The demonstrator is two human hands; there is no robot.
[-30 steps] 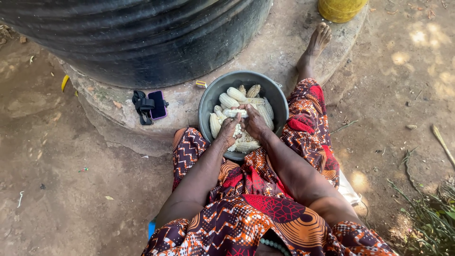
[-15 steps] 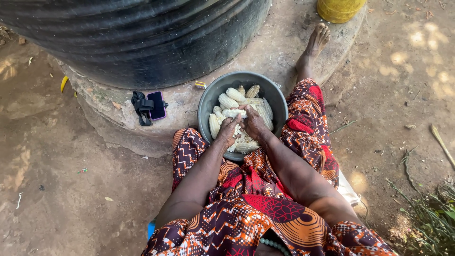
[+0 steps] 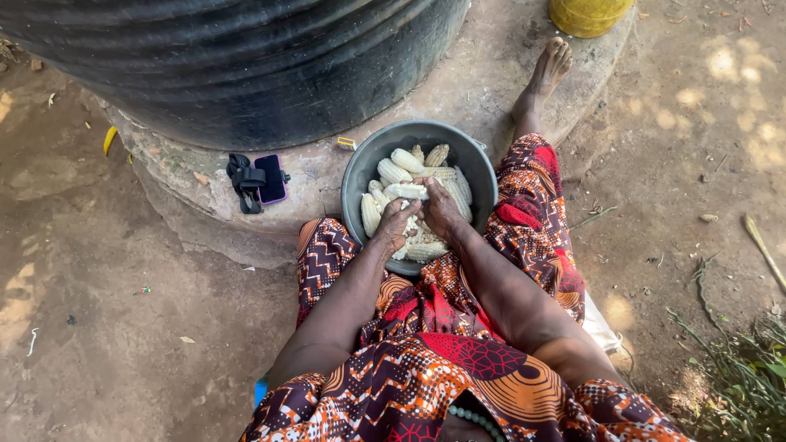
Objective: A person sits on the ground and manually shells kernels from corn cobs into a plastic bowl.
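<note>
A: What are the fingers doing?

B: Both hands are curled around one pale corn cob (image 3: 407, 191). The left hand (image 3: 396, 226) grips its near end from below, fingers closed on it; the right hand (image 3: 440, 209) wraps it from the other side, fingers bent over the cob. The two hands touch each other over it.

A: And where is that cob?

B: Just above the middle of a round grey metal basin (image 3: 360, 168), lying roughly crosswise. Under and around it more pale cobs (image 3: 391, 170) are heaped, most toward the basin's far and left wall, with what look like loose kernels (image 3: 426, 248) near the rim closest to the person.

A: What carries the basin?

B: It sits between the person's knees, its far rim touching a low concrete base (image 3: 483, 74). The legs are wrapped in a red and orange patterned cloth (image 3: 532, 205), and one bare foot (image 3: 550, 67) rests on the base's right edge.

A: Anything else about?

B: A big black ribbed tank (image 3: 229, 65) stands on that base. At its left edge lie a phone (image 3: 271, 178) and a black strap (image 3: 244, 182), just beside each other. A yellow container (image 3: 586, 15) is at the far right corner.
</note>
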